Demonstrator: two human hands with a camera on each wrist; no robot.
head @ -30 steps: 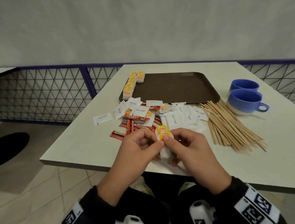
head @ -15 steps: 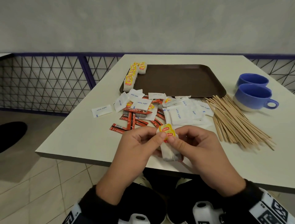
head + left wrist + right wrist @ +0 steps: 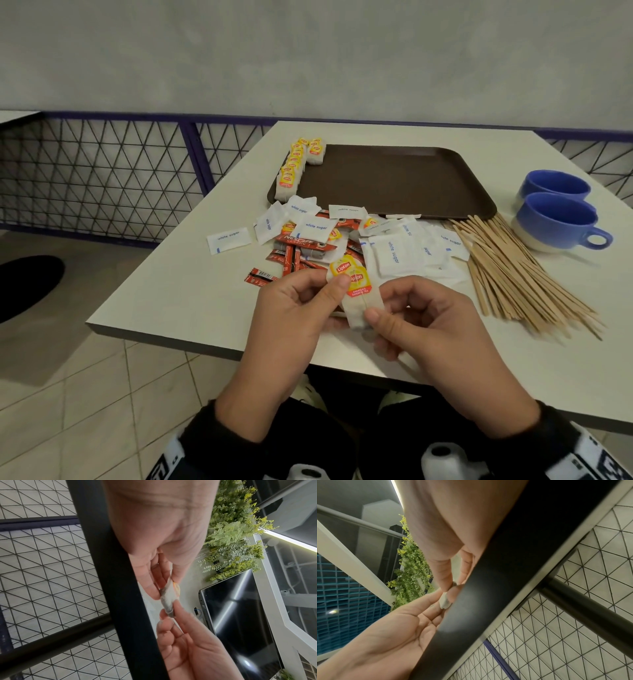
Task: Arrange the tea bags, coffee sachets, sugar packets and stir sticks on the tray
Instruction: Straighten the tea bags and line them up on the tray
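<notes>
Both hands hold a small stack of tea bags (image 3: 358,294) with yellow Lipton tags above the table's near edge. My left hand (image 3: 308,301) pinches the stack near the tags; my right hand (image 3: 404,322) pinches its lower end. The wrist views show the tea bags (image 3: 169,599) (image 3: 445,601) edge-on between the fingertips. A brown tray (image 3: 394,181) lies beyond, with a row of tea bags (image 3: 296,164) along its left rim. In front of it are white sugar packets (image 3: 394,253), red coffee sachets (image 3: 298,246) and wooden stir sticks (image 3: 513,270).
Two blue cups (image 3: 558,219) stand right of the tray. A single sugar packet (image 3: 228,240) lies apart at the left. A purple-framed wire mesh railing (image 3: 102,178) runs behind and left of the table (image 3: 178,294).
The stack of tea bags has tilted so its face and tags show more. My right thumb has slid from the tags down to the bags' lower end.
</notes>
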